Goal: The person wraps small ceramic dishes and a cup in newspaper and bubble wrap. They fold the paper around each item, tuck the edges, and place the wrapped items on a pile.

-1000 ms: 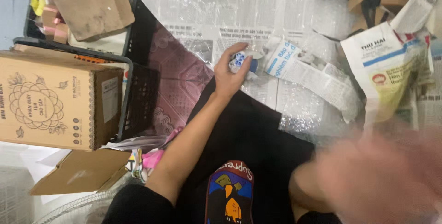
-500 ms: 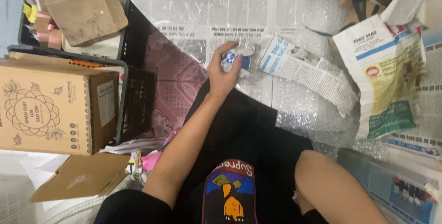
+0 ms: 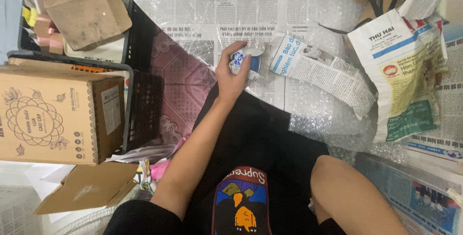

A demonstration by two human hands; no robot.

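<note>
Small blue-and-white cup (image 3: 247,60) gripped by left hand (image 3: 231,75) over crinkly bubble wrap (image 3: 318,114); right hand unseen

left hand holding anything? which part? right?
Left hand grips a small blue-and-white cup around its side, fingers over the rim. The right hand is out of view.

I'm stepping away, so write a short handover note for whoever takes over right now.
Left hand: closed around a small blue-and-white cup, held over the bubble wrap and newspaper spread on the floor.
Right hand: out of view; only the forearm shows at the lower right.
Nearby: a folded newspaper strip lies just right of the cup; a cardboard box sits in a black crate on the left.
Done: cup is in hand, unwrapped.
Left: nothing is around the cup yet.
</note>
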